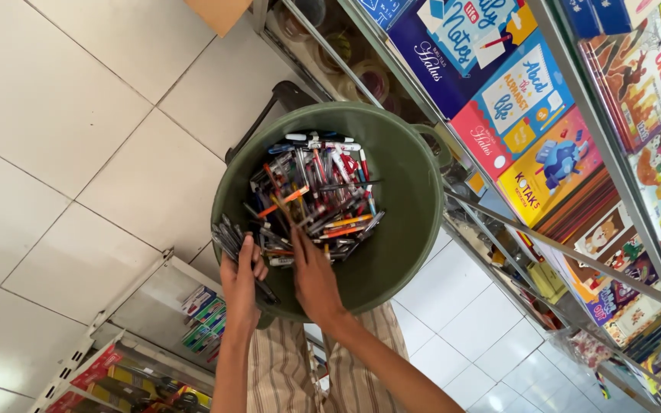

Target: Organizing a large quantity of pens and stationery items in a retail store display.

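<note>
Down at the lower middle of the view, both forearms rise from the bottom edge and meet at the near rim of a round green tub (411,191) that sits between the person's knees. The left hand (240,277) is curled closed around a bundle of dark pens (227,239), gripping them at the tub's near-left rim with the pens fanning out past the fingers. The right hand (314,277) reaches into the tub with fingers loosely spread and pointing forward, its fingertips resting on the heap of mixed pens (317,195); whether it has pinched one I cannot tell. The heap, red, orange, white and black, fills the tub's bottom. Striped trousers (284,367) show beneath the wrists, white floor tiles (63,115) lie to the left, and a wire rack of colourful books (545,168) stands on the right.
</note>
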